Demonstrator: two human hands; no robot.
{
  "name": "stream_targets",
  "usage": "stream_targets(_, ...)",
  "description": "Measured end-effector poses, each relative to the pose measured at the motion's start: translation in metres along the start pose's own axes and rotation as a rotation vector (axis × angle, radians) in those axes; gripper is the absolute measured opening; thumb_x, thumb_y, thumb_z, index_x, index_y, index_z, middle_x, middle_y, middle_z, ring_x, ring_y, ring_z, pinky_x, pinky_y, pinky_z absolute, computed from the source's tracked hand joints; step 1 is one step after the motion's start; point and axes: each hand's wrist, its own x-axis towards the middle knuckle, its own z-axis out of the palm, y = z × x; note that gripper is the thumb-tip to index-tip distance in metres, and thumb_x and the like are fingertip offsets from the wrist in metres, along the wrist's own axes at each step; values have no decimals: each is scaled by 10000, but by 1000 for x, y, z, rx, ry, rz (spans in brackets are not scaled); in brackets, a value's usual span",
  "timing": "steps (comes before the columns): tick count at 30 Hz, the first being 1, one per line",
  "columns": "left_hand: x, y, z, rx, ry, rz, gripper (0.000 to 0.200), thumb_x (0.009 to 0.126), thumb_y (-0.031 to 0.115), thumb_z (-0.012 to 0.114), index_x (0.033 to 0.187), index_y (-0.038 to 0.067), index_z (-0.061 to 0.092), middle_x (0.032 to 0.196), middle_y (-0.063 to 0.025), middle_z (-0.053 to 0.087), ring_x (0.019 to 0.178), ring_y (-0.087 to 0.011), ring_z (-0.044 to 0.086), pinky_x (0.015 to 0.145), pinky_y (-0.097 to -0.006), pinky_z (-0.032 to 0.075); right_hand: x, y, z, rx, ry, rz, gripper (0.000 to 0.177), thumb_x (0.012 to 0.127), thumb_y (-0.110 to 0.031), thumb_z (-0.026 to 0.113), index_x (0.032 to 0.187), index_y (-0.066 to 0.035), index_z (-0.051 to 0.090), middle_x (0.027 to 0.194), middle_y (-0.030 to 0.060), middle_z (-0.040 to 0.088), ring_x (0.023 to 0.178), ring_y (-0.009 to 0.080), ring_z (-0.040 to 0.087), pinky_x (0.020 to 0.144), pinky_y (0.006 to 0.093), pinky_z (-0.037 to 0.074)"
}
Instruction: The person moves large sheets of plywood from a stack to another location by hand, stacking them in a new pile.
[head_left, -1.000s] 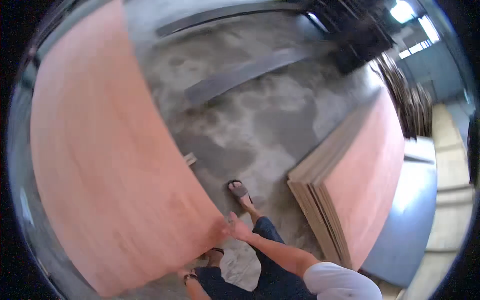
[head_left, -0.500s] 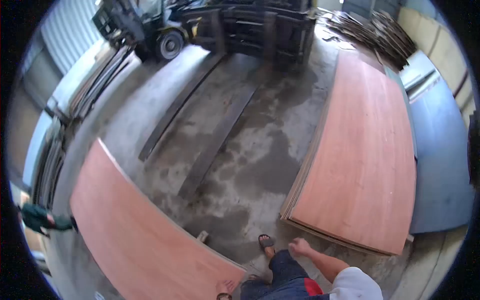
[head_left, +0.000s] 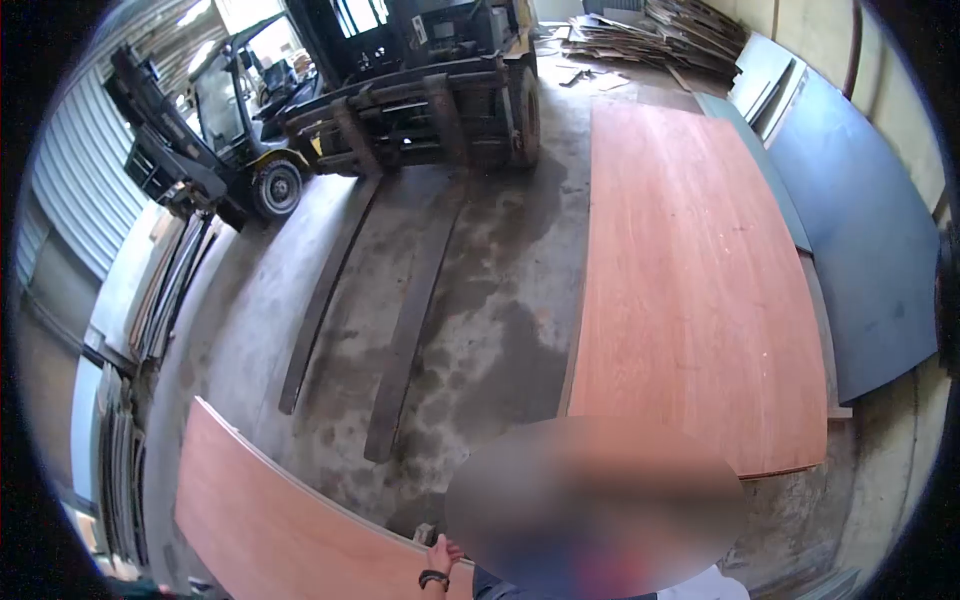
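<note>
My left hand (head_left: 443, 556), with a dark band at the wrist, holds the near end of a reddish plywood sheet (head_left: 290, 510) at its upper edge. The sheet is tilted and runs off to the lower left. A blurred patch covers the area in front of my body, and my right hand cannot be seen. Right of the patch lies a stack of reddish plywood sheets (head_left: 690, 290), beyond the edge of the held sheet.
Two long forks (head_left: 408, 350) of a forklift (head_left: 430, 90) lie low over the floor ahead. Another forklift (head_left: 250, 150) stands at the back left. Grey-blue panels (head_left: 860, 230) lean at the right wall. Scrap wood (head_left: 650, 40) lies behind. A co-worker's dark green sleeve (head_left: 135, 588) shows at lower left.
The view has tilted up, so the forklifts show more fully. The held sheet sits lower in view. My right hand, visible before near the stack, is now hidden. The co-worker is mostly out of frame.
</note>
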Motion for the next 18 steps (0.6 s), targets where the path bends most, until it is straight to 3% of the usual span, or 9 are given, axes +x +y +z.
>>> stream_targets(3, 14, -33, -45, 181, -20, -201, 507, 813, 464, 334, 874, -14, 490, 722, -109, 570, 571, -179, 550, 476, -270, 414, -55, -54, -2, 180, -99, 151, 140, 718, -88, 510, 689, 43, 549, 612, 138, 557, 499, 195, 558, 433, 288, 463)
stream_targets(9, 38, -56, -79, 247, 41, -57, 305, 774, 348, 470, 712, 62, 555, 558, -57, 499, 441, -168, 485, 378, -295, 397, -44, -54, 26, 261, -26, 190, 122, 719, -82, 509, 711, 34, 547, 604, 110, 551, 487, 165, 535, 420, 274, 450)
stream_targets(10, 37, -44, -76, 249, 40, -55, 305, 774, 348, 470, 712, 62, 555, 558, -57, 499, 441, -168, 485, 378, -295, 397, -47, -65, 26, 269, 3, 195, 120, 717, -86, 512, 710, 29, 549, 607, 102, 552, 490, 159, 535, 420, 273, 448)
stream_targets(12, 4, 23, -40, 332, 4, -134, 455, 813, 429, 373, 880, -7, 486, 714, -110, 569, 569, -178, 548, 480, -279, 419, -46, -80, 29, 280, 28, 206, 120, 716, -92, 516, 712, 22, 553, 610, 97, 555, 495, 155, 537, 420, 271, 447)
stream_targets(16, 33, 48, -20, 256, -2, 20, 399, 801, 384, 438, 864, -5, 504, 716, -99, 578, 575, -160, 552, 489, -267, 424, -23, -76, 38, 235, 19, 115, 122, 710, -108, 529, 726, 8, 563, 615, 94, 559, 498, 153, 540, 426, 264, 448)
stream_targets(18, 50, 55, -16, 273, 3, 79, 362, 784, 347, 492, 814, -11, 530, 700, -83, 585, 576, -138, 551, 500, -252, 429, -39, -109, 28, 261, 11, 134, 117, 710, -109, 529, 716, 4, 561, 611, 92, 556, 494, 152, 537, 426, 263, 447)
